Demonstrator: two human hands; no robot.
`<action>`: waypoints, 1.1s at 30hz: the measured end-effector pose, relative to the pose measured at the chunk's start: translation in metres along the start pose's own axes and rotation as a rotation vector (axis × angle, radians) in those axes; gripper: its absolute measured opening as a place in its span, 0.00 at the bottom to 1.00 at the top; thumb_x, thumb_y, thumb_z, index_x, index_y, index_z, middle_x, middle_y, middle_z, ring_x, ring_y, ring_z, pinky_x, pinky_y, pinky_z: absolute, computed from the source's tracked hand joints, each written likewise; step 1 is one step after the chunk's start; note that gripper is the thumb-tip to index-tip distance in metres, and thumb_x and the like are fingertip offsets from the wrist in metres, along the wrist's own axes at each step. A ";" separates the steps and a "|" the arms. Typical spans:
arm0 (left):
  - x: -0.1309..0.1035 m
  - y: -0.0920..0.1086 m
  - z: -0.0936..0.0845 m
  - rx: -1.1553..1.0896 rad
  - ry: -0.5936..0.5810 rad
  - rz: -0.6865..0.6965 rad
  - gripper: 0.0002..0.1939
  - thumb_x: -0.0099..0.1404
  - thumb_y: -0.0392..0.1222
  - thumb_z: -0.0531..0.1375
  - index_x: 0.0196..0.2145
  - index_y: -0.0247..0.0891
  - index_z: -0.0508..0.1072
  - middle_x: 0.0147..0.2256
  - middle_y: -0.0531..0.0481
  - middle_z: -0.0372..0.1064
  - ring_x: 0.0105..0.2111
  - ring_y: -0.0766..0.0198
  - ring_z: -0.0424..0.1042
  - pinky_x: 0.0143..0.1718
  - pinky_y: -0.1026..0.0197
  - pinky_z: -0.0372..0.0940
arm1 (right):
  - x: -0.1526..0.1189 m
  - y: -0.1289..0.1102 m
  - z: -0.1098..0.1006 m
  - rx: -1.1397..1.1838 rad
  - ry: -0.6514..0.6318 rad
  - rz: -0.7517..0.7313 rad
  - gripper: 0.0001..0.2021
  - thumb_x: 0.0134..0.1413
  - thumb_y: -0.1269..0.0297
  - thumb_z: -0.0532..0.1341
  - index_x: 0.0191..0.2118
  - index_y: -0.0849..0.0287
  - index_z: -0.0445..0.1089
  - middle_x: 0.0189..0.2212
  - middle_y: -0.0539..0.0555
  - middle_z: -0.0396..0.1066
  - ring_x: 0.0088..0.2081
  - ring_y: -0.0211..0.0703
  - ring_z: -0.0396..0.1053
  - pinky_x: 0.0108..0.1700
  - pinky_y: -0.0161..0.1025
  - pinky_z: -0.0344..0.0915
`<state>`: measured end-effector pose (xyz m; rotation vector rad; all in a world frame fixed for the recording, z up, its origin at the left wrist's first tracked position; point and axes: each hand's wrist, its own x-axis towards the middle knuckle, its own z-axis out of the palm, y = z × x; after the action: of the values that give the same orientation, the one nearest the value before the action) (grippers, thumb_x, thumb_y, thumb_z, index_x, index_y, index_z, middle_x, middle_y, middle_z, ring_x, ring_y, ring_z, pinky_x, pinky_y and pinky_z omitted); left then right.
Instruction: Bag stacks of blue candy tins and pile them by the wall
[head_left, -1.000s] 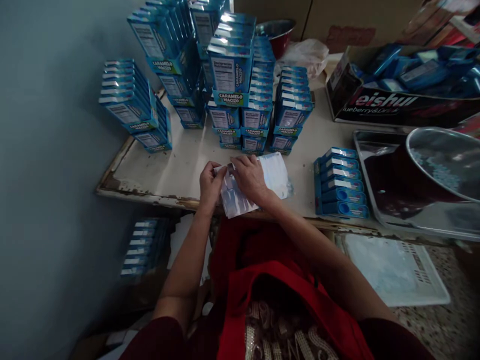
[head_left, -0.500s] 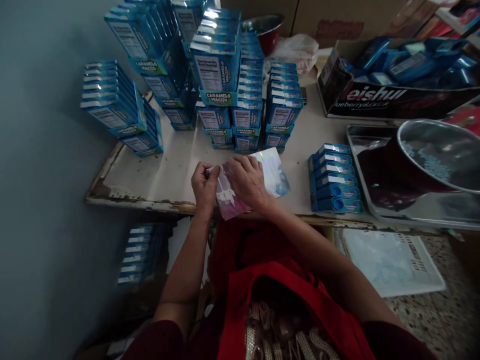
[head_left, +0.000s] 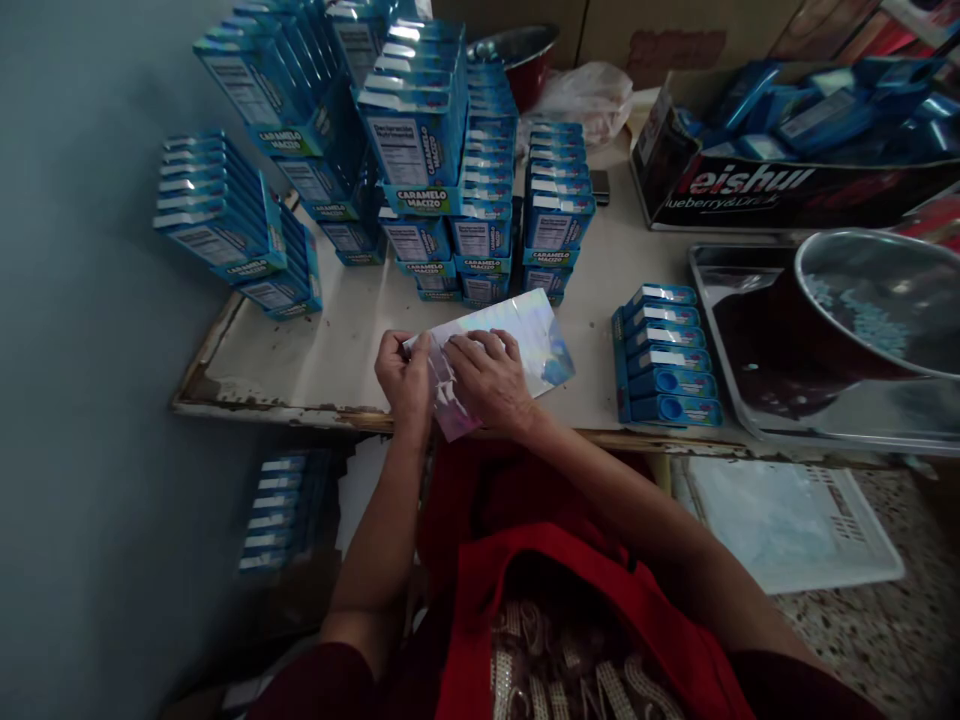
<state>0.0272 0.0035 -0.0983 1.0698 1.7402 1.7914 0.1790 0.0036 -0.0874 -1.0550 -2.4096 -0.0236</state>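
The white table (head_left: 352, 370) is the largest thing here, its front edge chipped and worn down to bare wood. On its far side, left of centre, rise tall stacks of blue candy boxes (head_left: 424, 140), filled display packs set one on another, with "CARAMELO MACIZO" on their green labels. To the right of them sits an open black carton (head_left: 795, 205) heaped with loose blue packs (head_left: 817, 115). Nearer the front edge on the right is a metal tray (head_left: 877, 415), and on it a wide bowl (head_left: 810, 330) tilts toward the person, with small pale blue pieces (head_left: 870, 320) inside. Just left of the tray stands a single blue display pack (head_left: 667, 355) holding a row of slim boxes. The shiny silvery sheet (head_left: 525, 330) is at the table's front edge, between the stacks and the person, one corner over the edge. The left hand (head_left: 406, 375) pinches its left end between thumb and fingers, while the right hand (head_left: 491, 375) lies over its middle, fingers bent and close together, pressing on the surface.
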 end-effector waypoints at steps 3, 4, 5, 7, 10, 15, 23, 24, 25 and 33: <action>0.000 0.002 -0.001 -0.061 -0.030 -0.043 0.13 0.63 0.47 0.68 0.31 0.41 0.67 0.27 0.58 0.58 0.27 0.67 0.57 0.29 0.65 0.56 | 0.001 0.005 -0.005 -0.015 0.052 -0.017 0.13 0.77 0.65 0.57 0.53 0.54 0.79 0.53 0.57 0.80 0.56 0.54 0.69 0.61 0.54 0.58; 0.000 0.002 -0.001 -0.086 -0.034 -0.054 0.14 0.62 0.47 0.68 0.31 0.41 0.66 0.27 0.58 0.58 0.27 0.67 0.57 0.29 0.65 0.56 | 0.001 0.007 -0.006 -0.020 0.069 -0.026 0.12 0.76 0.65 0.57 0.51 0.53 0.80 0.50 0.57 0.80 0.54 0.54 0.69 0.58 0.54 0.58; -0.001 0.002 0.000 -0.105 -0.036 -0.062 0.14 0.62 0.48 0.68 0.31 0.41 0.66 0.27 0.58 0.58 0.27 0.67 0.57 0.28 0.65 0.56 | 0.000 0.009 -0.006 -0.025 0.085 -0.038 0.12 0.76 0.65 0.58 0.50 0.52 0.80 0.49 0.57 0.80 0.52 0.53 0.68 0.56 0.53 0.57; -0.001 0.001 0.000 -0.120 -0.038 -0.066 0.14 0.62 0.47 0.68 0.31 0.41 0.65 0.27 0.58 0.58 0.27 0.67 0.57 0.28 0.65 0.56 | -0.002 0.011 -0.006 -0.034 0.117 -0.072 0.11 0.76 0.65 0.58 0.48 0.51 0.80 0.46 0.56 0.79 0.50 0.52 0.67 0.52 0.51 0.56; 0.002 -0.003 0.001 -0.100 -0.030 -0.065 0.14 0.62 0.46 0.68 0.32 0.42 0.65 0.27 0.58 0.59 0.27 0.67 0.59 0.29 0.66 0.57 | -0.010 0.010 -0.009 -0.038 0.163 -0.118 0.10 0.76 0.65 0.59 0.47 0.51 0.80 0.42 0.55 0.78 0.46 0.50 0.67 0.48 0.50 0.54; 0.022 -0.013 -0.003 0.017 -0.036 -0.115 0.13 0.65 0.45 0.66 0.33 0.42 0.65 0.29 0.56 0.63 0.31 0.64 0.65 0.33 0.64 0.63 | -0.030 -0.003 -0.041 0.076 0.237 -0.002 0.09 0.74 0.62 0.62 0.41 0.51 0.80 0.30 0.52 0.75 0.37 0.46 0.68 0.43 0.48 0.54; -0.025 0.024 0.010 0.078 -0.230 0.036 0.29 0.66 0.68 0.67 0.48 0.40 0.77 0.52 0.39 0.77 0.52 0.50 0.76 0.52 0.53 0.72 | -0.053 0.020 -0.120 0.709 0.238 0.727 0.11 0.65 0.54 0.69 0.36 0.56 0.80 0.18 0.43 0.58 0.22 0.35 0.54 0.29 0.39 0.51; -0.037 0.030 0.018 -0.072 -0.352 -0.071 0.32 0.68 0.73 0.63 0.47 0.39 0.79 0.48 0.40 0.79 0.47 0.53 0.78 0.48 0.55 0.73 | -0.057 0.025 -0.127 0.754 0.235 0.763 0.12 0.63 0.53 0.70 0.35 0.57 0.79 0.18 0.43 0.58 0.23 0.35 0.53 0.29 0.38 0.50; -0.049 0.035 0.026 -0.218 -0.471 -0.193 0.36 0.66 0.78 0.61 0.46 0.39 0.80 0.44 0.41 0.80 0.43 0.55 0.80 0.44 0.56 0.74 | -0.062 0.030 -0.133 0.791 0.232 0.795 0.14 0.61 0.51 0.71 0.34 0.57 0.79 0.19 0.44 0.58 0.23 0.35 0.53 0.28 0.38 0.49; -0.101 0.059 0.078 -0.407 -0.728 -0.387 0.23 0.51 0.59 0.79 0.30 0.38 0.81 0.26 0.49 0.78 0.27 0.64 0.76 0.29 0.63 0.70 | -0.115 0.042 -0.162 0.845 0.246 0.991 0.20 0.53 0.44 0.74 0.33 0.58 0.80 0.23 0.48 0.66 0.26 0.36 0.56 0.29 0.38 0.50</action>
<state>0.1606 -0.0300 -0.0708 0.9558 1.0005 1.2169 0.3452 -0.0794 -0.0062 -1.5125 -1.2194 1.0170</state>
